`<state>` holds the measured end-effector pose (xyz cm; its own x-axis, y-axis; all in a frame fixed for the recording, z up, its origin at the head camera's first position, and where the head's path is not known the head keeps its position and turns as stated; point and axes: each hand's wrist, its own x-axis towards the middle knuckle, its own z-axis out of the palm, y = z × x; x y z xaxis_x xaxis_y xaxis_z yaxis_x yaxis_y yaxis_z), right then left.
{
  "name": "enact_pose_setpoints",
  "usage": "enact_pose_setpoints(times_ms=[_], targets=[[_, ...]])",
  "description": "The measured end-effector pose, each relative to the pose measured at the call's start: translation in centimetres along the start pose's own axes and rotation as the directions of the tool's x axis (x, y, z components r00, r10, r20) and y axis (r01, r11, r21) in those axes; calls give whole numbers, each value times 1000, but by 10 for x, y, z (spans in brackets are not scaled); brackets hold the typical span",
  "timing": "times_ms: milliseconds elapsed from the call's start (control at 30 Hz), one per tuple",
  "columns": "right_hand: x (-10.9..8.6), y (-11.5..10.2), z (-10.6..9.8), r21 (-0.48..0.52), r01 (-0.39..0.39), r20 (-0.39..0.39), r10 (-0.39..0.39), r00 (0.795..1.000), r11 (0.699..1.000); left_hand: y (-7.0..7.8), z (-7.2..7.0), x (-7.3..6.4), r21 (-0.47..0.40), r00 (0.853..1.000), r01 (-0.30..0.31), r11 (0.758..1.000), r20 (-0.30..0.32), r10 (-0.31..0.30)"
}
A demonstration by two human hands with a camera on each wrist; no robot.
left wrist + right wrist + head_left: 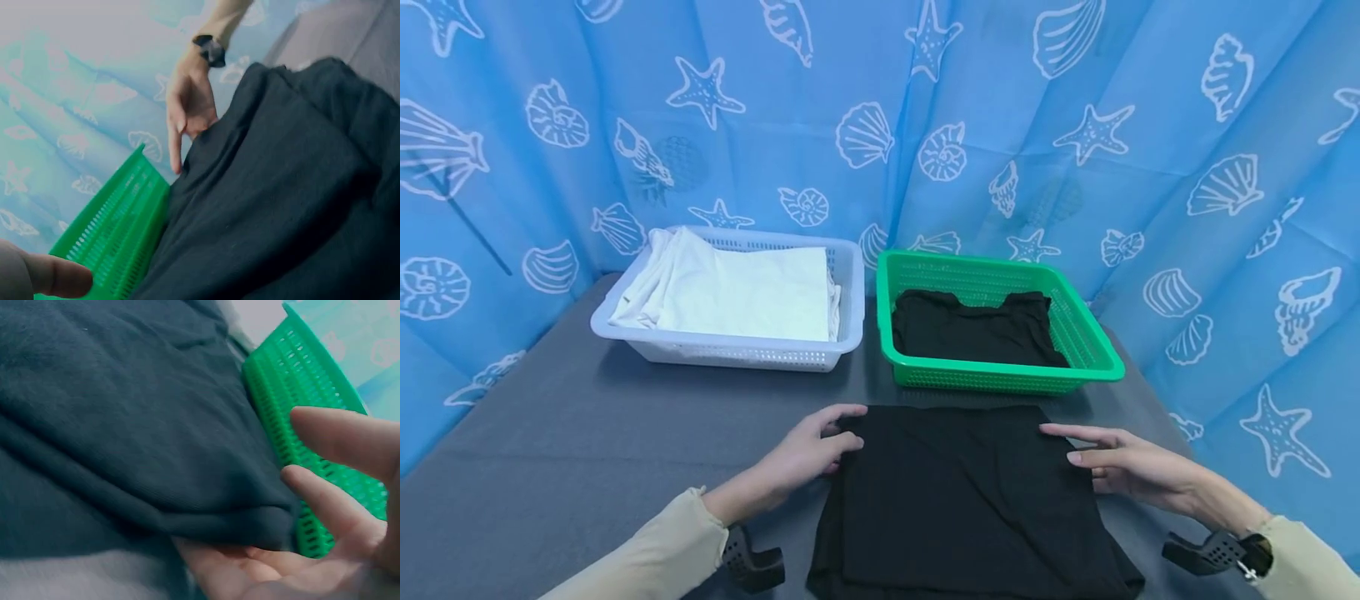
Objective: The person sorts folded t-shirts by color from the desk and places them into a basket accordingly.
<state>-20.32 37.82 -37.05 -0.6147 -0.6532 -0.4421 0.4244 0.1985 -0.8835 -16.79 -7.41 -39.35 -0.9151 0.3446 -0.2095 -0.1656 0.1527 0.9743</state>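
A folded black garment (970, 500) lies on the grey table in front of me, with a few diagonal creases and lower layers showing at its sides. My left hand (811, 446) is at its far left corner, thumb and index finger apart. At the far right edge is my right hand (1131, 467), index finger and thumb extended. In the right wrist view, lower fingers (231, 569) of that hand reach beneath the cloth's edge, while the thumb and another finger stay off it. Whether the left hand's lower fingers are under the cloth is hidden.
Just beyond the garment stands a green basket (1000, 367) holding a black shirt (973, 329). Left of it, a white basket (737, 354) holds folded white cloth (745, 292). A blue curtain (880, 100) with shell prints hangs behind the grey table (587, 483).
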Motion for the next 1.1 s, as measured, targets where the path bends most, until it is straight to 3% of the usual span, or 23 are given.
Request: enact_pose_setpoints(times_ms=[100,233,367,467,600,833,1100], targets=[[6,5,1,109,2,94,-13,995,994,-2,3,6,-45,996,46,998,73,-43],[15,15,6,159,12,157,-37,987,987,-6,10,15,22,988,66,998,138,-68],[23,21,13,82,39,73,-45,996,996,-7,19,24,123,986,-11,992,164,-9],[26,23,18,16,56,-2,-56,998,998,-9,23,27,179,988,-58,982,151,31],[26,24,22,-18,62,-61,-63,996,998,-12,24,29,211,991,-71,975,128,44],[24,19,31,-123,13,-196,-37,980,992,-13,25,29,215,988,-95,972,141,65],[30,15,36,-190,-4,-249,-45,968,982,-14,23,28,223,988,-91,971,142,60]])
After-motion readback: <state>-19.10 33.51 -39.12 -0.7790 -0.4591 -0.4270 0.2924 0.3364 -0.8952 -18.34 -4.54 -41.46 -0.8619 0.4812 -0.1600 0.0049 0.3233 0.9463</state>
